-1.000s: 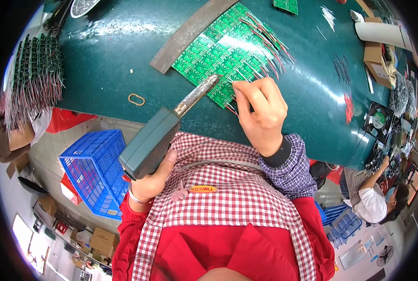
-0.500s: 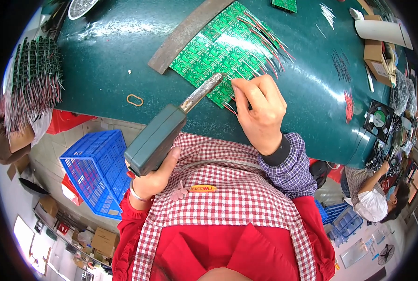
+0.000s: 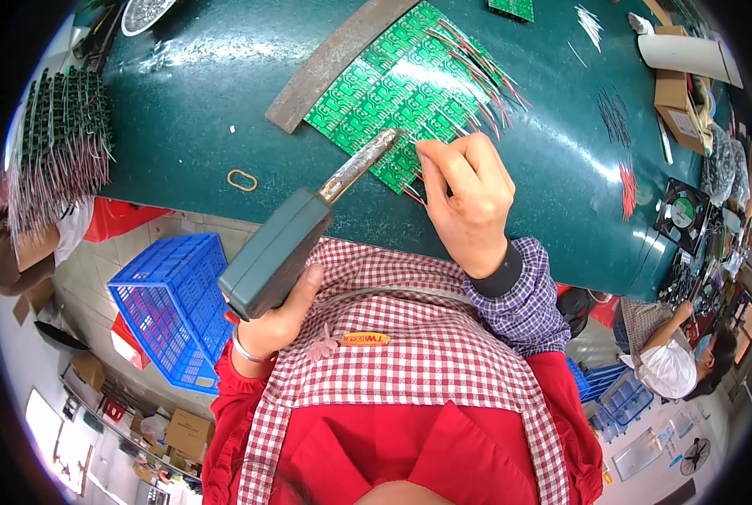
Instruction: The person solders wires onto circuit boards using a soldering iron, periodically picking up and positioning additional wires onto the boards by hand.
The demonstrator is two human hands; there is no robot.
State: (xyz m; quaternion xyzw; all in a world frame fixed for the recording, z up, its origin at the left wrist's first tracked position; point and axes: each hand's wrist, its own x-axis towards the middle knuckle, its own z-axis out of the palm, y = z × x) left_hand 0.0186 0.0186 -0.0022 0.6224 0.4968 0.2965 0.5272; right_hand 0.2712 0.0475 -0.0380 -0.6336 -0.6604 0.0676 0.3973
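Note:
My left hand (image 3: 281, 324) is wrapped around the grip of a dark green soldering gun (image 3: 276, 251). Its metal barrel points up and right, and the tip is over a panel of green circuit boards (image 3: 367, 97) on the table. Close to that tip, my right hand (image 3: 475, 198) is closed in a pinch at the panel's right edge, on what looks like a thin wire; the fingers hide most of it. Red and white wires (image 3: 485, 76) stick out along the panel's right side. A flat brown metal bar (image 3: 329, 67) lies along the panel's upper left edge.
The green table (image 3: 191, 109) also bears a rubber band (image 3: 243, 180), loose black wires (image 3: 614, 118), red wires (image 3: 627, 189) and a fan (image 3: 680, 212). Wired boards (image 3: 60, 143) are stacked at the left. Beside me stands a blue crate (image 3: 170, 307); a co-worker (image 3: 666, 366) sits at the right.
The soldering gun has shifted slightly left, its tip drawing back a little from my right fingers. My right hand stays almost in place.

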